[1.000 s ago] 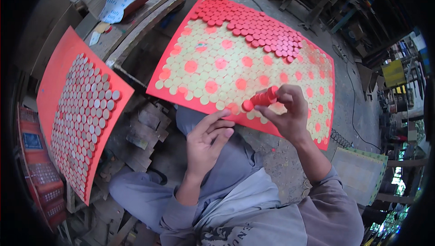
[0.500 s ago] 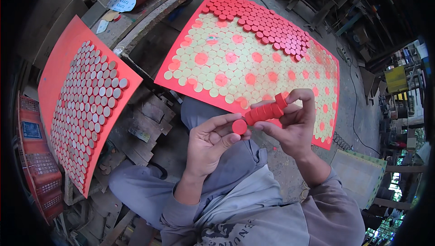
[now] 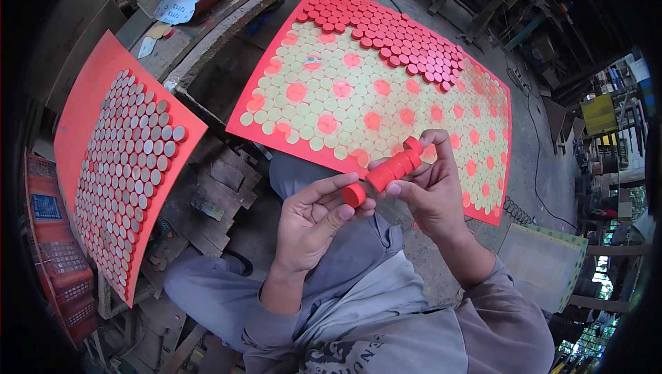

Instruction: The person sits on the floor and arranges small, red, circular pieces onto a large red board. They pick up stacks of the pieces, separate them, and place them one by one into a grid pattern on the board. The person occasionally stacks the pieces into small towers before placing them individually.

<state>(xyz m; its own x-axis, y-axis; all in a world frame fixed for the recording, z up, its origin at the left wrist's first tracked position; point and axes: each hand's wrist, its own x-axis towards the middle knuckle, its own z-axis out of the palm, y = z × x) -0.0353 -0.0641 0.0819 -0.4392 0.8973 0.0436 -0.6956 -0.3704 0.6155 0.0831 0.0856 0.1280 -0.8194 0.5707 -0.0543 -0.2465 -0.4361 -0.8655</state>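
My right hand grips a short stack of red round caps, held sideways like a roll. My left hand pinches the single red cap at the stack's lower left end between thumb and fingers. Both hands hover above my lap, just in front of a large red board. Pale yellow discs in rows cover most of that board. Red caps fill its far edge.
A second red board at the left carries rows of grey discs. Red plastic crates sit at the far left. Wooden scraps lie between the boards. A green-edged panel leans at the right, with workshop clutter behind.
My right hand has brought the cap stack down from the yellow-disc board toward my lap. My left hand has risen to meet it and taken hold of the end cap.
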